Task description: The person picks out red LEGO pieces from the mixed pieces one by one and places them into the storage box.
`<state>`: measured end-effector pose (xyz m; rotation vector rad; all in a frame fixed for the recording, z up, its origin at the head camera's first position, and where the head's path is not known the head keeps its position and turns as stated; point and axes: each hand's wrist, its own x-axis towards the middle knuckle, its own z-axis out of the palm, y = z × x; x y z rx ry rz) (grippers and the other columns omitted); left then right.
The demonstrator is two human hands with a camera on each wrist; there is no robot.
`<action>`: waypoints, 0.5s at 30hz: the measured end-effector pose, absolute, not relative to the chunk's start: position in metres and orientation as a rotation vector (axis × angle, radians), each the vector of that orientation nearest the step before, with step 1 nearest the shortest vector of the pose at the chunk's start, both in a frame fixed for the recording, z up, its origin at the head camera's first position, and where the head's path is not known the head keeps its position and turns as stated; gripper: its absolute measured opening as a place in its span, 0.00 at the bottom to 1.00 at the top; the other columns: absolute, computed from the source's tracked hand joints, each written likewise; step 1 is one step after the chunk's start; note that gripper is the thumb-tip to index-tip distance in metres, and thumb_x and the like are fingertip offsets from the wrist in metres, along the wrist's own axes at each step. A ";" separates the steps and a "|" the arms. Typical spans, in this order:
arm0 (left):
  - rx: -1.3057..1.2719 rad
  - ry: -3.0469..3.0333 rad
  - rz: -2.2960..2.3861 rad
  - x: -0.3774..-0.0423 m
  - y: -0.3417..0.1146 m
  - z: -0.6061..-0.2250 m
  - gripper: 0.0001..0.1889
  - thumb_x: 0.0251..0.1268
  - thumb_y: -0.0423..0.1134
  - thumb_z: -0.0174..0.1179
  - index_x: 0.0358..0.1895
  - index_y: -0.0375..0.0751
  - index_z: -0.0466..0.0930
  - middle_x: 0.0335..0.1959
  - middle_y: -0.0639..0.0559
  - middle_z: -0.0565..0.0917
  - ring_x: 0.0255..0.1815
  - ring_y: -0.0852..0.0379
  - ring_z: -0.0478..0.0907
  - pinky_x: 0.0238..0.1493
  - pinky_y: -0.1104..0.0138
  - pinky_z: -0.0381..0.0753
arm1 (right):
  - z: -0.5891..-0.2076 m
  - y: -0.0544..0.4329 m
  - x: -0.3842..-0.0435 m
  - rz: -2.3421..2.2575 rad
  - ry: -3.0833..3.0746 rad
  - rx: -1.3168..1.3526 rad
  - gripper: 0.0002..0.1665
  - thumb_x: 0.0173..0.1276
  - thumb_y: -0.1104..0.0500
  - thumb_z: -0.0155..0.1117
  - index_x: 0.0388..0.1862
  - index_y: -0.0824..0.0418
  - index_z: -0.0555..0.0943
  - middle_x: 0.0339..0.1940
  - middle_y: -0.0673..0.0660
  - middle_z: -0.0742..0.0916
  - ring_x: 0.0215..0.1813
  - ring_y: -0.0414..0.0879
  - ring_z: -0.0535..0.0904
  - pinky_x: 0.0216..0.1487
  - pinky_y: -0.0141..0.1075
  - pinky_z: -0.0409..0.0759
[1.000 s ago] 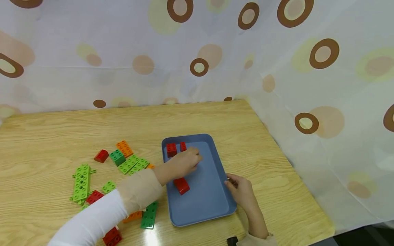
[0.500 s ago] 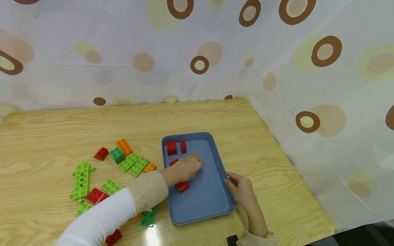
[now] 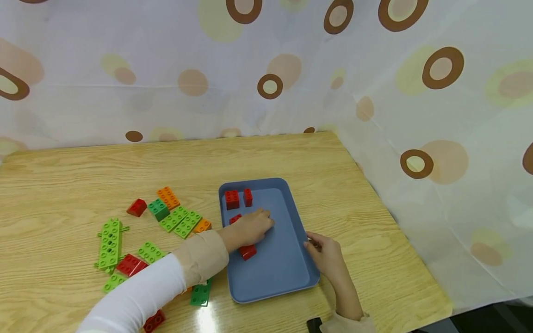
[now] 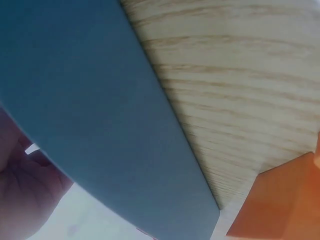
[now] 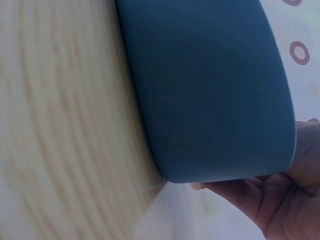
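Note:
My left hand (image 3: 251, 227) is inside the blue tray (image 3: 287, 273), palm down with fingers bent toward the tray floor. Whether it holds anything is hidden. Beyond the tray wall (image 4: 105, 120), part of this hand (image 4: 30, 185) shows in the left wrist view. Partly under it lie a red brick (image 3: 235, 218) and a red sloped brick (image 3: 248, 252). Farther up the tray sit a red block (image 3: 232, 200) and a narrow red brick (image 3: 248, 197). My right hand (image 3: 326, 256) holds the tray's right rim between thumb and fingers.
Left of the tray lie several loose bricks, among them a green block (image 3: 158, 210), an orange brick (image 3: 168, 198), a lime plate (image 3: 188, 225) and a long lime base (image 3: 110, 243). A patterned cloth (image 3: 233, 101) hangs behind the wooden table (image 3: 83, 175).
My left hand has shifted slightly toward me within the tray, uncovering the narrow red brick and part of another red brick. The right hand stays at the rim.

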<state>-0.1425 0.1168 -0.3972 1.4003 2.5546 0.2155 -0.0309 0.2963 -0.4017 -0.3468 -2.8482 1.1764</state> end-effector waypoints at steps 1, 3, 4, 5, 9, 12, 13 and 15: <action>1.403 2.556 0.212 -0.143 0.117 -0.397 0.13 0.57 0.29 0.60 0.47 0.37 0.81 0.42 0.43 0.79 0.45 0.50 0.75 0.48 0.63 0.79 | -0.402 0.296 -0.031 1.175 -2.848 -0.346 0.18 0.61 0.70 0.60 0.50 0.75 0.78 0.36 0.68 0.86 0.36 0.53 0.84 0.33 0.36 0.82; 1.408 2.557 0.203 -0.142 0.117 -0.398 0.13 0.57 0.30 0.61 0.47 0.38 0.81 0.42 0.44 0.79 0.44 0.50 0.75 0.47 0.63 0.79 | -0.402 0.296 -0.030 1.175 -2.849 -0.345 0.18 0.61 0.70 0.60 0.50 0.75 0.78 0.36 0.68 0.86 0.36 0.53 0.84 0.33 0.36 0.82; 1.413 2.557 0.195 -0.142 0.116 -0.398 0.13 0.57 0.30 0.61 0.47 0.38 0.81 0.42 0.44 0.79 0.44 0.50 0.75 0.47 0.64 0.79 | -0.402 0.296 -0.030 1.175 -2.850 -0.346 0.18 0.61 0.70 0.60 0.50 0.75 0.78 0.35 0.67 0.86 0.36 0.53 0.84 0.33 0.36 0.82; 1.415 2.555 0.193 -0.142 0.116 -0.397 0.14 0.57 0.31 0.61 0.48 0.38 0.81 0.42 0.44 0.79 0.44 0.51 0.75 0.46 0.64 0.79 | -0.402 0.296 -0.030 1.176 -2.851 -0.347 0.18 0.61 0.70 0.60 0.50 0.75 0.78 0.35 0.67 0.86 0.36 0.53 0.84 0.33 0.36 0.82; 1.458 2.567 0.259 -0.144 0.111 -0.390 0.13 0.57 0.32 0.61 0.47 0.38 0.81 0.39 0.46 0.79 0.41 0.53 0.75 0.42 0.66 0.79 | -0.403 0.296 -0.030 1.174 -2.854 -0.346 0.18 0.61 0.70 0.60 0.50 0.75 0.78 0.35 0.66 0.86 0.34 0.51 0.83 0.31 0.33 0.81; 1.496 2.597 0.379 -0.147 0.103 -0.380 0.13 0.59 0.33 0.61 0.48 0.36 0.81 0.42 0.45 0.79 0.44 0.52 0.75 0.45 0.65 0.80 | -0.403 0.296 -0.031 1.165 -2.850 -0.342 0.17 0.61 0.70 0.60 0.50 0.75 0.78 0.34 0.66 0.86 0.34 0.50 0.83 0.31 0.32 0.80; 1.514 2.612 0.419 -0.148 0.099 -0.376 0.14 0.59 0.33 0.61 0.49 0.36 0.80 0.44 0.44 0.79 0.46 0.51 0.75 0.47 0.64 0.79 | -0.403 0.296 -0.031 1.161 -2.850 -0.341 0.17 0.61 0.70 0.60 0.50 0.75 0.78 0.34 0.66 0.86 0.33 0.49 0.82 0.30 0.31 0.80; 1.534 2.649 0.490 -0.152 0.089 -0.368 0.15 0.59 0.34 0.61 0.50 0.35 0.79 0.49 0.41 0.78 0.52 0.48 0.75 0.52 0.62 0.78 | -0.402 0.297 -0.031 1.160 -2.847 -0.340 0.17 0.61 0.70 0.60 0.49 0.74 0.79 0.34 0.66 0.86 0.34 0.49 0.82 0.31 0.32 0.80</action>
